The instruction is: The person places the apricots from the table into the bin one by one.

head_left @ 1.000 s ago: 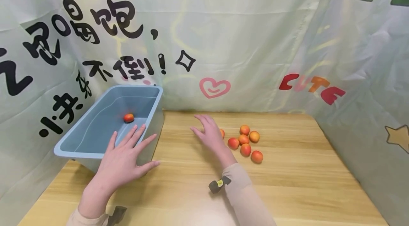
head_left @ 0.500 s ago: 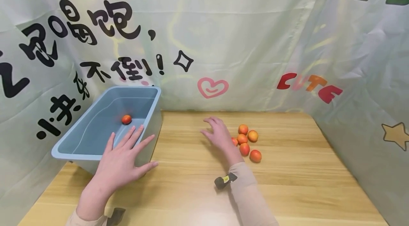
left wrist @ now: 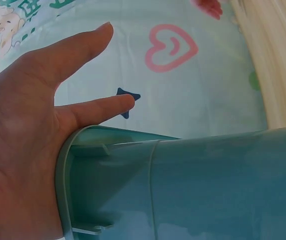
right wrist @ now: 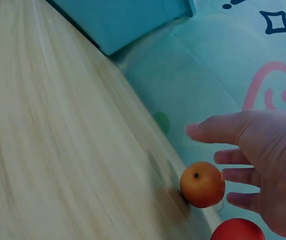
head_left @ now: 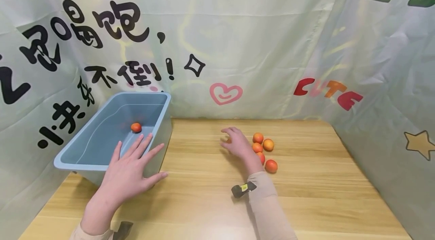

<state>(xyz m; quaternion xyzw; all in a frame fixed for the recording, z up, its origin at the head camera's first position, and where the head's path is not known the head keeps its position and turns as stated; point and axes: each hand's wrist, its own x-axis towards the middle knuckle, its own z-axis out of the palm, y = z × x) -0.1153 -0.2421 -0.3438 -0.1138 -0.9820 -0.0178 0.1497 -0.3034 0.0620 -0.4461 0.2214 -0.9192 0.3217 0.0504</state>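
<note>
My left hand point(head_left: 127, 174) lies spread over the near right rim of a blue plastic bin point(head_left: 81, 166), its fingers straight; in the left wrist view the bin's side point(left wrist: 223, 175) is beside the palm. One orange-red, apricot-like fruit point(head_left: 136, 127) sits inside the bin. Over the table, my right hand point(head_left: 239, 146) has its thumb apart from loosely bent fingers. An orange fruit point(right wrist: 203, 185) is close to those fingertips in the right wrist view; whether they touch cannot be told. A redder fruit point(right wrist: 238, 231) lies below it. The head view hides the nearest fruit behind the hand.
Several more fruits point(head_left: 268, 145) lie loose on the wooden table point(head_left: 323, 187), right of my right hand. A printed cloth point(head_left: 265, 51) hangs behind and on both sides. The bin stands at the table's left, against the cloth.
My right hand has moved right and slightly nearer, towards the loose fruits, and now covers some of them. The left hand has stayed on the bin. The head view has shifted slightly.
</note>
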